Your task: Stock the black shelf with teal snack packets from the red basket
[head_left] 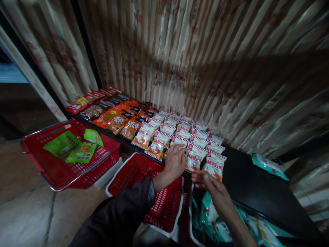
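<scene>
My left hand is over the front row of white snack bags, with its fingers loosely bent against the side of one white snack bag. It does not visibly grip the bag. Close to the shelf's front edge, my right hand has its fingers stretched out near the lower edge of the end bag. I cannot tell whether its fingertips touch that bag. The white bags, with red lettering and striped edges, stand in rows on the black shelf. My left hand partly hides a bag behind it.
Orange snack packs and red packs lie farther left. Below are a red basket, another red basket with green packets, and a basket of teal bags. One teal bag lies at the shelf's right. Corrugated sheeting stands behind.
</scene>
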`<action>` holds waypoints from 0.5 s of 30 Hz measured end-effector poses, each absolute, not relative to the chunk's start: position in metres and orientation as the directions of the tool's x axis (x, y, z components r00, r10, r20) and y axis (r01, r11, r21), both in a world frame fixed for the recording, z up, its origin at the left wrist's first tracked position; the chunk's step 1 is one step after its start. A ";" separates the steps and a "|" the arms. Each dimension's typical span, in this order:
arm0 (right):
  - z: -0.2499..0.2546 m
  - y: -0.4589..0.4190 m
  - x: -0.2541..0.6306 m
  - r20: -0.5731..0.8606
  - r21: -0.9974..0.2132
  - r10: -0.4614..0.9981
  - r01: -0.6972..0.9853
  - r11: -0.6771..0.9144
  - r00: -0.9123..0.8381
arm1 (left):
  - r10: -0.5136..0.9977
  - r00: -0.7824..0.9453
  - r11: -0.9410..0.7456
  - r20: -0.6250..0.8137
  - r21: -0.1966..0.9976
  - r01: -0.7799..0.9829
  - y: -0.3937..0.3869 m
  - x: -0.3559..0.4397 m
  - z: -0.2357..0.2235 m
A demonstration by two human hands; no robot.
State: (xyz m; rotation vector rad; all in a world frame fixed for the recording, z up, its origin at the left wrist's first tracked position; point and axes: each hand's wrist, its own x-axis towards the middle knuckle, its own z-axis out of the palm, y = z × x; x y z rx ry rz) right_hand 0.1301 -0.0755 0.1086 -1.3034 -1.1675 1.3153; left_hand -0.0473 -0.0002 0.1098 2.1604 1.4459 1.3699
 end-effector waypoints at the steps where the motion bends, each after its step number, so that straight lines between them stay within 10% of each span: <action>1: 0.118 -0.061 0.116 -0.108 -0.991 0.994 -0.077 -0.109 -0.009 | 0.784 0.057 -0.486 0.619 0.553 0.676 0.010 -0.060 0.115; 7: 0.148 0.042 0.046 -0.147 -0.924 0.984 -0.370 -0.101 0.098 | 0.851 -0.017 -0.253 0.525 0.437 0.863 0.046 -0.115 0.105; 15: 0.144 0.147 -0.007 -0.122 -0.985 0.965 -0.150 -0.088 0.234 | 0.892 0.025 -0.223 0.452 0.390 0.893 0.051 -0.126 0.075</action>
